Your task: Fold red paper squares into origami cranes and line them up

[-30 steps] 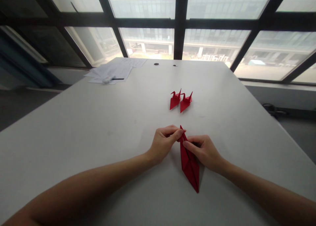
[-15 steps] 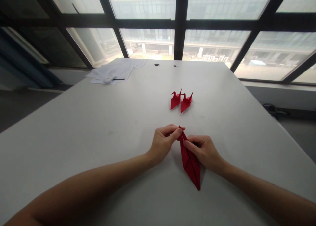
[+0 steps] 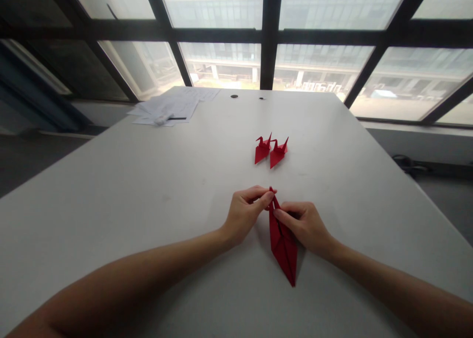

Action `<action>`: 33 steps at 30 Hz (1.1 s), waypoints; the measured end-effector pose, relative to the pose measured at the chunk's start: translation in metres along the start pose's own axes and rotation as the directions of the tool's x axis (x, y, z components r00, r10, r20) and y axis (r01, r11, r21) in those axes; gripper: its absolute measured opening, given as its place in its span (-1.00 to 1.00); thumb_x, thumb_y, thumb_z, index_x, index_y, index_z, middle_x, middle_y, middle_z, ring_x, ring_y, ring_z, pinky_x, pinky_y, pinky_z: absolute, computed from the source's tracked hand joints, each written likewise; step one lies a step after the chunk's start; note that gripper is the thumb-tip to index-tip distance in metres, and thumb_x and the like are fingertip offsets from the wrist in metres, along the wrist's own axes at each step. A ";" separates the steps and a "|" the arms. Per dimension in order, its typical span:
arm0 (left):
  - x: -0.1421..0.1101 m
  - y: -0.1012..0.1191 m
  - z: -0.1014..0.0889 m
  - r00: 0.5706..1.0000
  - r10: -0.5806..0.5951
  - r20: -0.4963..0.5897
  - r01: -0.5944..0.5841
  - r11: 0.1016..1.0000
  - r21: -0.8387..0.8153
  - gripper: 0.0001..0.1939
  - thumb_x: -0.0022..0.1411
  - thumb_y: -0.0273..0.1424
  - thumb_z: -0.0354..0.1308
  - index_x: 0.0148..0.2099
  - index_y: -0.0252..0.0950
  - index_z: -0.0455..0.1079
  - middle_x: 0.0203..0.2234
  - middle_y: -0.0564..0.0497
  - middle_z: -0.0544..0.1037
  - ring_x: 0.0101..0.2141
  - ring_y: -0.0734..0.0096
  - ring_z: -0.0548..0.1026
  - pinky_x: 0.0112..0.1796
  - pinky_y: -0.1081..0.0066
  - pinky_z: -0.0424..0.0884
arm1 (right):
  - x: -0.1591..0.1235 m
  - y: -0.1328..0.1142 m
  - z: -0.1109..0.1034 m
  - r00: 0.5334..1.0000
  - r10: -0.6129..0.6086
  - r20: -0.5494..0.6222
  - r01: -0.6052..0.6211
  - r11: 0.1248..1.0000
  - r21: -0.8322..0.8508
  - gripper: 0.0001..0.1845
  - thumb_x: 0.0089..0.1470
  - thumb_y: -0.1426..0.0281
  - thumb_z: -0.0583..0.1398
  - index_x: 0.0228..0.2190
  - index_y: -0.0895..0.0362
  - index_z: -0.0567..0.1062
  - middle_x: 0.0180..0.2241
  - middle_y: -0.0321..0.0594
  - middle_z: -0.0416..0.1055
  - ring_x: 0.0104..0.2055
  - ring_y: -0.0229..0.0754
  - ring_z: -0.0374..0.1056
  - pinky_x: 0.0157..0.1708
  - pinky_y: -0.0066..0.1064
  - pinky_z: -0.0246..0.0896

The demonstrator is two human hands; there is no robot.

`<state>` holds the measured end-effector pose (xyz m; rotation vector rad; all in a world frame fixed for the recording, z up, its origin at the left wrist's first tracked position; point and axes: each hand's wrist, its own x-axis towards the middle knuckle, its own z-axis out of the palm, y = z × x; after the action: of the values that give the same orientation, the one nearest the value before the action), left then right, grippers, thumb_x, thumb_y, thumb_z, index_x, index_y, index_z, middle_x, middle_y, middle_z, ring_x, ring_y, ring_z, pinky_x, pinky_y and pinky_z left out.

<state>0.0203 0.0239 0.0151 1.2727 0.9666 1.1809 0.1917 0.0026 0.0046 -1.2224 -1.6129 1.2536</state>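
A folded red origami paper, long and kite-shaped, is held between my two hands, its lower point slanting down toward me. My left hand pinches its narrow upper tip between thumb and finger. Just below, my right hand grips the right edge, the thumb lying on the front face and the other fingers behind, partly hidden. A narrow slit shows between the two upper flaps. Beyond the hands, two red paper cranes stand side by side, a left crane and a right crane.
The white table runs up to a large dark-framed window. Loose paper sheets lie at its far left, with a small whitish object on them. A round hole is near the far edge.
The lower point of the folded paper has swung slightly left, and its upper tip stands a little straighter. Both hands keep nearly the same place; the cranes stay put.
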 end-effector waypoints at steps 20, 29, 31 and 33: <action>0.002 -0.004 -0.002 0.998 -0.060 -0.014 0.059 0.997 -0.045 -0.72 0.20 -0.20 0.31 -0.33 -0.35 0.61 -0.48 0.00 0.53 -0.42 0.46 0.41 -0.36 0.46 0.34 | -0.001 -0.003 -0.003 0.994 0.008 0.110 -0.005 1.000 -0.027 -0.61 0.16 0.22 0.17 -0.61 0.16 0.35 -0.60 -0.37 0.11 -0.52 -0.31 0.00 -0.54 -0.45 -0.10; 0.003 -0.004 -0.002 0.982 -0.162 0.100 0.167 0.985 -0.041 -0.66 0.16 -0.15 0.33 -0.36 -0.38 0.61 -0.40 -0.08 0.61 -0.36 0.37 0.48 -0.28 0.41 0.39 | 0.001 -0.002 -0.002 0.996 -0.001 0.091 0.006 0.999 -0.047 -0.60 0.16 0.24 0.18 -0.63 0.17 0.33 -0.61 -0.38 0.09 -0.52 -0.33 -0.02 -0.56 -0.45 -0.14; 0.004 -0.005 -0.002 0.983 -0.169 0.073 0.171 0.985 -0.024 -0.65 0.15 -0.14 0.34 -0.34 -0.38 0.62 -0.46 -0.06 0.60 -0.40 0.40 0.46 -0.29 0.42 0.37 | 0.001 -0.002 -0.002 0.996 0.003 0.093 0.001 0.999 -0.044 -0.60 0.17 0.23 0.17 -0.62 0.18 0.35 -0.61 -0.38 0.10 -0.52 -0.34 -0.01 -0.56 -0.46 -0.13; 0.005 -0.007 -0.003 0.987 -0.162 0.002 0.162 0.985 -0.055 -0.65 0.15 -0.13 0.34 -0.32 -0.37 0.63 -0.49 -0.04 0.59 -0.43 0.43 0.43 -0.30 0.43 0.36 | 0.000 -0.004 -0.002 0.989 0.024 0.144 -0.020 0.999 -0.034 -0.61 0.16 0.23 0.18 -0.61 0.17 0.34 -0.61 -0.38 0.11 -0.53 -0.34 0.00 -0.58 -0.47 -0.12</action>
<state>0.0189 0.0296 0.0081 1.1277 1.0127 1.0754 0.1925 0.0030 0.0094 -1.1956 -1.7338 1.3616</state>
